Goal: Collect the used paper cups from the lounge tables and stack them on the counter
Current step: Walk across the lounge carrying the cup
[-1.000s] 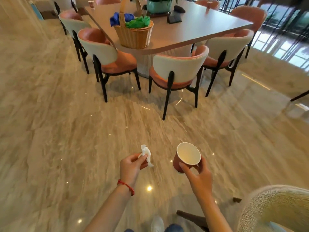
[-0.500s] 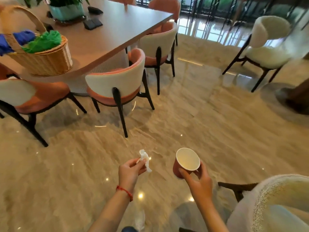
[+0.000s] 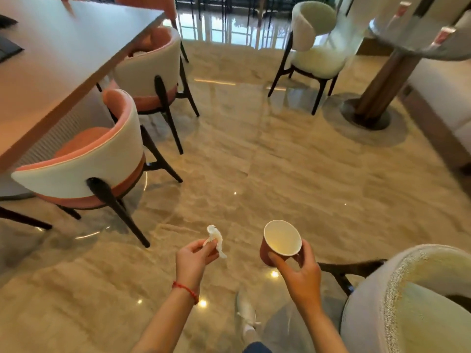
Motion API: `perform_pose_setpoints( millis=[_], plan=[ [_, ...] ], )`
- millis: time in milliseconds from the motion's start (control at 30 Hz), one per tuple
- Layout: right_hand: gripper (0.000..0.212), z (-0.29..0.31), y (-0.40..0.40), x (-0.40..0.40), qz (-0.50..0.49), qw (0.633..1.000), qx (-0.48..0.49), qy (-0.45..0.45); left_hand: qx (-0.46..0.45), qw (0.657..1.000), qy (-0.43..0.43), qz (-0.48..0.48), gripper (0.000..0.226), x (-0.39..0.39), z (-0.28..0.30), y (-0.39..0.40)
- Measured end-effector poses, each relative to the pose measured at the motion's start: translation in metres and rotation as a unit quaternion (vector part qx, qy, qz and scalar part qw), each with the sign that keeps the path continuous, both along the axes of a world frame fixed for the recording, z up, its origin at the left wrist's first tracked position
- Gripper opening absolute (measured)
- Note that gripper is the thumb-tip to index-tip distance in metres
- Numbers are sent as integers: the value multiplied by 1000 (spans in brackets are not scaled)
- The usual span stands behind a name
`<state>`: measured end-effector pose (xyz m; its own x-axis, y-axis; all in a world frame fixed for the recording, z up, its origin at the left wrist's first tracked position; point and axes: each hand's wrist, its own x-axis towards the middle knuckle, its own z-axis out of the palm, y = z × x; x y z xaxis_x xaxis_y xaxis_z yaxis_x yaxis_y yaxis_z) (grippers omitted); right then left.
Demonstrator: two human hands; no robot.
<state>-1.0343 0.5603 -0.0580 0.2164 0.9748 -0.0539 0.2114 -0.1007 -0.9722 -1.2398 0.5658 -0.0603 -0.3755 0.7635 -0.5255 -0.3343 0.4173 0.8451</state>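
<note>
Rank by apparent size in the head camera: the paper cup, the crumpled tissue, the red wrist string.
1. paper cup, in the right hand
2. crumpled tissue, pinched in the left hand
3. red wrist string, thinnest

Polished beige marble floor [image 3: 293, 159] throws back small ceiling-light glints. At left a long pale tabletop [image 3: 58, 54] has two chairs [image 3: 84, 166] tucked beside it — white backs, salmon seats, dark legs. A fluffy white armchair [image 3: 316, 47] stands farther off, near a round pedestal table [image 3: 377, 87] at right. Another white chair [image 3: 413, 301] fills the near right corner. Tall windows [image 3: 229, 24] behind — daylight mirrored on the floor.
</note>
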Motion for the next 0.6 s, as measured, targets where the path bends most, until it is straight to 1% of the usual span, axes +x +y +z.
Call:
perform_pose_setpoints(
  millis=[100, 233, 433, 600],
  plan=[
    [61, -2, 48, 9, -6, 1000, 1, 17, 8, 1000, 8, -20, 6, 8, -5, 54],
    [57, 0, 120, 27, -5, 1000, 1, 24, 8, 999, 7, -31, 7, 28, -8, 130],
    [55, 16, 219, 64, -40, 999, 9, 17, 15, 998, -1, -63, 5, 61, 11, 237],
    [58, 16, 278, 84, -73, 997, 14, 3, 31, 995, -1, -93, 6, 79, 21, 310]
  ],
)
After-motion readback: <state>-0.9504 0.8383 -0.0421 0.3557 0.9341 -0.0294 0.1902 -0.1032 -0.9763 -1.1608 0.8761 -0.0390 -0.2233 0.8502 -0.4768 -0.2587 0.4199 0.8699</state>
